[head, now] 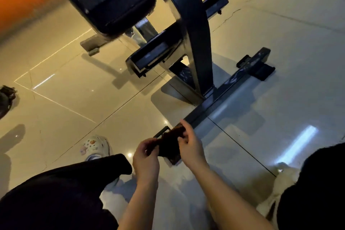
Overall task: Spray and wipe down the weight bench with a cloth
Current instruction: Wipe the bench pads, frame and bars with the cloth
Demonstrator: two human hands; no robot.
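Just below the weight bench point(196, 43), the left hand point(146, 157) and right hand point(188, 144) pinch a bunched dark cloth point(169, 142), which could slip to the floor if they fumble refolding it.

No readable text, labels or numbers anywhere; white marks on weight bench point(188, 30) frame illegible.

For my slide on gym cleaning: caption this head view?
Both hands, left hand and right hand, hold a dark cloth beside the weight bench base.
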